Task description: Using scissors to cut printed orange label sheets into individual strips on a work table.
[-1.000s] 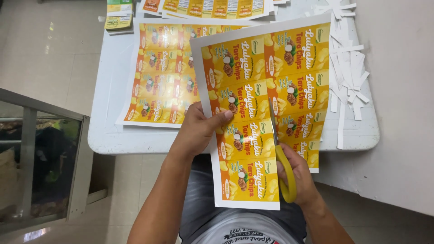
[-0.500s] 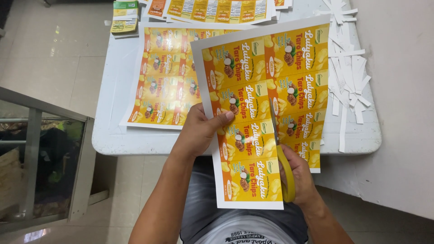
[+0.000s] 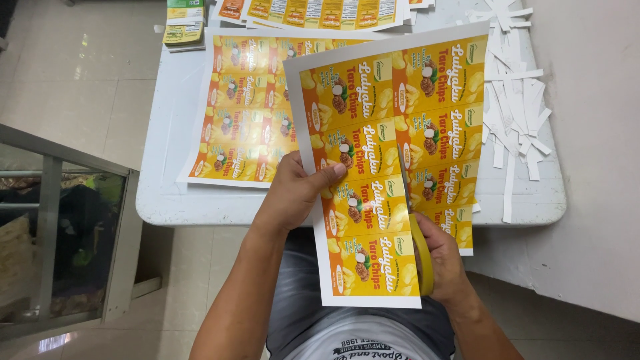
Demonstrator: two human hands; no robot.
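Note:
My left hand (image 3: 297,190) pinches the left edge of a printed sheet of yellow and orange snack labels (image 3: 373,127), thumb on top. That sheet is held up over the table's near edge and over my lap. My right hand (image 3: 443,257) grips yellow-handled scissors (image 3: 419,240), whose blades reach up the middle of the sheet along a cut between two label columns. The right column hangs slightly apart from the left one below the blades.
A white table (image 3: 200,207) carries another uncut label sheet (image 3: 237,113), more printed sheets at the far edge (image 3: 320,12), a small stack of cut labels (image 3: 183,20) and several white paper trimmings (image 3: 513,100). A glass-fronted cabinet (image 3: 67,220) stands at the left.
The scissors have moved farther up the sheet, lengthening the cut. The sheet has shifted slightly lower and toward me in both hands.

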